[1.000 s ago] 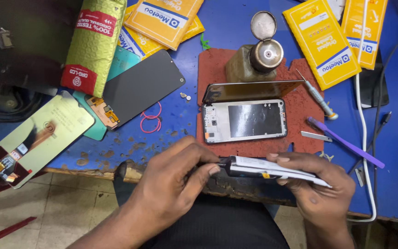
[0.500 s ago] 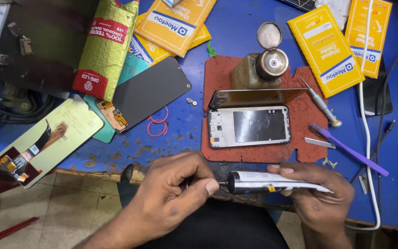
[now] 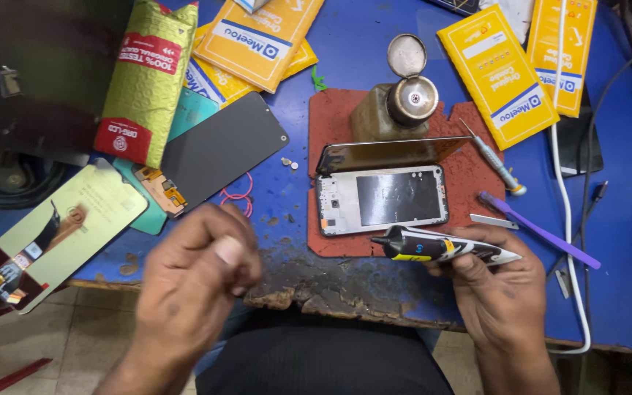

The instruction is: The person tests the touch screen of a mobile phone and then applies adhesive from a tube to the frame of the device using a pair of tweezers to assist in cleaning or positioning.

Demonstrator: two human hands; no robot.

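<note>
Glue tube [image 3: 444, 247] in right grip [image 3: 495, 289]

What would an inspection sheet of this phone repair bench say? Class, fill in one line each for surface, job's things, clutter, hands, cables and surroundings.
Surface: blue bench, front edge worn and chipped; red mat on it.
Job's things: glue tube in the right hand, nozzle pointing left; open phone frame on the mat.
Clutter: yellow packets, green pouch, dark screen panel, metal dispenser bottle, screwdriver, purple pry tool.
Hands: left hand blurred, off the tube, fingers pinched; anything held cannot be told.
Cables: white cable down the right side; black one beside it.
Surroundings: tiled floor below.
</note>
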